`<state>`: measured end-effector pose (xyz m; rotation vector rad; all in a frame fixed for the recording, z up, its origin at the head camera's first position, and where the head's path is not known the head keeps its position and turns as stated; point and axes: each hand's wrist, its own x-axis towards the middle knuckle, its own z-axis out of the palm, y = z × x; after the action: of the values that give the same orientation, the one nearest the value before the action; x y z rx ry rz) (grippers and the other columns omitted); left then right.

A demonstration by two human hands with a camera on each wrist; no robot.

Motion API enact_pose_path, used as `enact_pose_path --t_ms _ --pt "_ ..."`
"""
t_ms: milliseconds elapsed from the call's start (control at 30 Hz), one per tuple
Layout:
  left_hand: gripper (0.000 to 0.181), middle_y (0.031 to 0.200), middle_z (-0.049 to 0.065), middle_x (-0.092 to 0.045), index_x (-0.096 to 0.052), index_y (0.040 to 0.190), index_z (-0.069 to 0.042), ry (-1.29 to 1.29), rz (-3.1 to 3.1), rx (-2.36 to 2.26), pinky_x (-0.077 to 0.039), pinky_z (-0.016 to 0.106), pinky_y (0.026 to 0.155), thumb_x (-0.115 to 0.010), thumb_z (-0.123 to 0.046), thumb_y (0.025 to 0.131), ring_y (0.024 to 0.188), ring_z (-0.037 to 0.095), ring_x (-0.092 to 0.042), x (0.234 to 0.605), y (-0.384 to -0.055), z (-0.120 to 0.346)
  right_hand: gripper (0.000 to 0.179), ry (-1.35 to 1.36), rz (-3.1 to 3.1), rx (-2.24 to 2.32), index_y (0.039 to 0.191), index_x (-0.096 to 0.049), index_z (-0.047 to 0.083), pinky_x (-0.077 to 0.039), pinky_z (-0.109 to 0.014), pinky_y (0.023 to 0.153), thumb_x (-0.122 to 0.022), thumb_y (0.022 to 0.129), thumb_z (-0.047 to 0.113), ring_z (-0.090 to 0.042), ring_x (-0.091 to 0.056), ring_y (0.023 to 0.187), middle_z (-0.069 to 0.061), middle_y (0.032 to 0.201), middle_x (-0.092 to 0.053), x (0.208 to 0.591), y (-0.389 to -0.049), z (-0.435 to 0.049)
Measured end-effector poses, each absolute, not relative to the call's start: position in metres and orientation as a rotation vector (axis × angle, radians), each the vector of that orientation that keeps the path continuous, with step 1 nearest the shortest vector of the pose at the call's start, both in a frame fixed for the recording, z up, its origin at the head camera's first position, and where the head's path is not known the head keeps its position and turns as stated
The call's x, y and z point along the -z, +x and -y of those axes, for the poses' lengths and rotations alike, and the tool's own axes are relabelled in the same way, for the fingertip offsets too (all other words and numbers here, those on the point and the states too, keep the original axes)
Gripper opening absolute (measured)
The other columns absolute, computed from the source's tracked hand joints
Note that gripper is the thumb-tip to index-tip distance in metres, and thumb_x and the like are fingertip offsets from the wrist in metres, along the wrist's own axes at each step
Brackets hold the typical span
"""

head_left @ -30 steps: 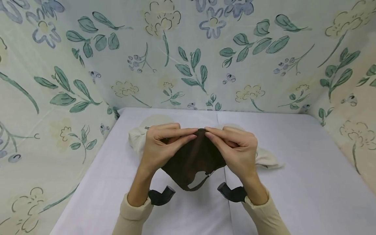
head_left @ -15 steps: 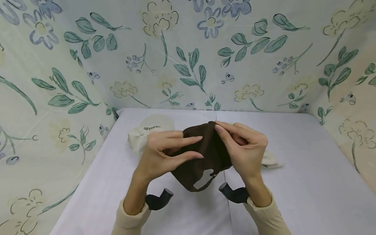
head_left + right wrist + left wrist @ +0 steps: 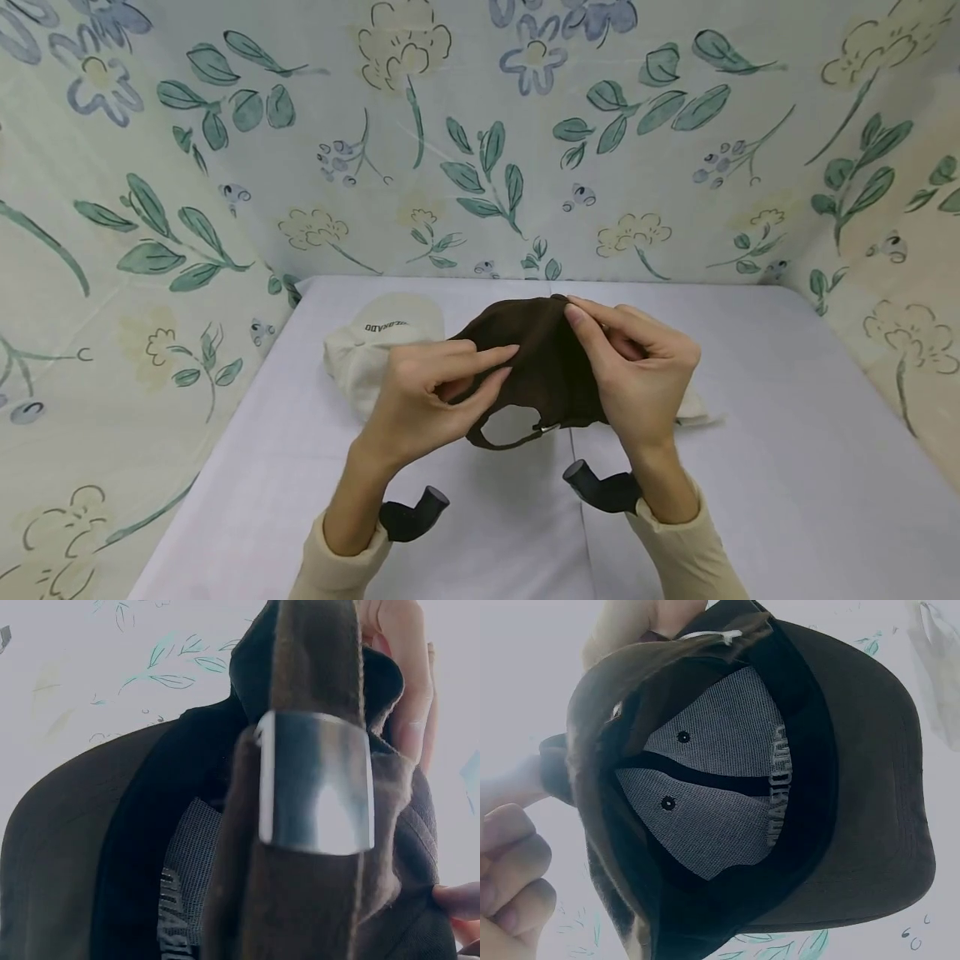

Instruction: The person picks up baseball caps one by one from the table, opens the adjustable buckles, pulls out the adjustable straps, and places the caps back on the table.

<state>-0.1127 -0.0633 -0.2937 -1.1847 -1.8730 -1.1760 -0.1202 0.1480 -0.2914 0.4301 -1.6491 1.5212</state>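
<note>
A dark brown baseball cap is held up above the white table, its strap opening toward me. My right hand pinches the top of the crown between thumb and fingers. Lower on the crown's left, my left hand pinches a crease in the cloth with thumb and index finger. In the left wrist view the cap's lining shows, with the brim to the right. A metal buckle on the strap fills the middle of the right wrist view.
A cream cap with dark lettering lies on the white-covered table behind my left hand. Another pale cloth item is mostly hidden by my right hand. A floral curtain hangs behind and at both sides.
My left hand let go of the crown's top, spread thumb and finger, then closed them lower on the cloth. The right hand kept its pinch, moving right and slightly up with the brown cap.
</note>
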Motion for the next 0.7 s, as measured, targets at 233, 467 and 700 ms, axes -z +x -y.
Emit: enact_pose_path --t_ms 233,467,700 --pt "0.024 0.054 -0.002 -0.039 -0.081 0.097 0.003 -1.198 1.828 1.213 -0.027 0.014 0.049 -0.077 0.017 0.078 0.051 0.004 -0.033 0.2944 -0.1174 0.0634 0.009 0.439 1.662 -1.541 0.089 -0.082 -0.005 -0.018 -0.019 0.047 -0.082 0.081 -0.009 -0.004 -0.022 0.051 0.008 0.051 -0.035 0.2923 -0.1214 -0.1495" --pt "0.023 0.055 -0.002 -0.042 -0.080 0.095 0.004 -1.191 1.780 1.323 -0.026 0.017 0.050 -0.079 0.017 0.077 0.053 0.005 -0.032 0.2940 -0.1170 0.0645 0.010 0.448 1.718 -1.574 0.090 -0.083 -0.003 -0.017 -0.021 0.047 -0.082 0.082 -0.008 -0.006 -0.020 0.052 0.006 0.053 -0.028 0.2939 -0.1213 -0.1498" --pt "0.019 0.056 -0.003 -0.051 -0.080 0.093 0.005 -1.049 1.716 1.447 -0.024 0.018 0.049 -0.079 0.016 0.078 0.053 0.004 -0.032 0.2902 -0.1138 0.0677 0.010 0.461 1.808 -1.626 0.092 -0.084 0.002 -0.018 -0.024 0.046 -0.082 0.084 -0.004 -0.011 -0.019 0.054 0.002 0.055 -0.024 0.2953 -0.1204 -0.1442"
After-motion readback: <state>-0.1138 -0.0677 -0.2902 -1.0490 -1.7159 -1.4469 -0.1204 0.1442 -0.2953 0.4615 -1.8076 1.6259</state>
